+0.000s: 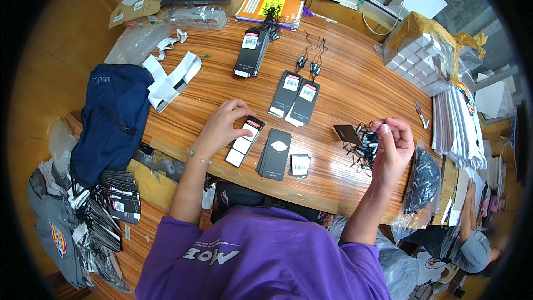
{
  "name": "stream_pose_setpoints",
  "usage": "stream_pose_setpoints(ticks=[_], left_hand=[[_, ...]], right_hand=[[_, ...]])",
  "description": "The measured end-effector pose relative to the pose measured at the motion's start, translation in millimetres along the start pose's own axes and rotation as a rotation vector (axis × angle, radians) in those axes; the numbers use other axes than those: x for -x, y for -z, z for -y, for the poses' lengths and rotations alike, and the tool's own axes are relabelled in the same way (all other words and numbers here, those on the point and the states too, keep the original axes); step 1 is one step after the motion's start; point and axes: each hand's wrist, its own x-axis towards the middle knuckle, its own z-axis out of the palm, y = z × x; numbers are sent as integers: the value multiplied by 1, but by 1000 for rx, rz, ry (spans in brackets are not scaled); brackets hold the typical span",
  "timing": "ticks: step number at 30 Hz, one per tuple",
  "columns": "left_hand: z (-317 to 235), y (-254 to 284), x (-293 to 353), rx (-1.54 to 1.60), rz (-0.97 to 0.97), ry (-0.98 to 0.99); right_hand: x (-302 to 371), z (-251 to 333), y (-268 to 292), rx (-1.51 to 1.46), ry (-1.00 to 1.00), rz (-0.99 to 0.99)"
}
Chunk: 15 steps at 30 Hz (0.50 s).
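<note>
My left hand (222, 125) bends over the top end of a narrow stack of white cards with a red-and-black top (240, 149); its thumb and fingers close on the upper edges. Right of that lies a small stack of dark grey hang tags (276, 154), the top one with a white oval. Beside it sits a little pile of white barcode stickers (300, 164). My right hand (393, 143) pinches thumb and fingertips together above a heap of black tag strings (365, 147); what is between the fingertips is too small to make out. A dark brown card (346, 134) tilts by the heap.
Two fanned groups of stringed tags (294, 98) and a taller tag stack (251, 53) lie farther back. A bag of black strings (423, 183) rests at the right edge, near red-handled snips (422, 115) and wrapped white boxes (419, 61). Navy fabric (111, 122) is at left; a person sits lower right.
</note>
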Motion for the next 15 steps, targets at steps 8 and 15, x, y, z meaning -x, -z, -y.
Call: stream_pose_setpoints(ticks=[8, 15], left_hand=[[-52, 7, -15, 771, -104, 275], [-124, -17, -53, 586, -200, -92]], right_hand=[[6, 3, -12, 168, -13, 20], [16, 0, -37, 576, 195, 134]])
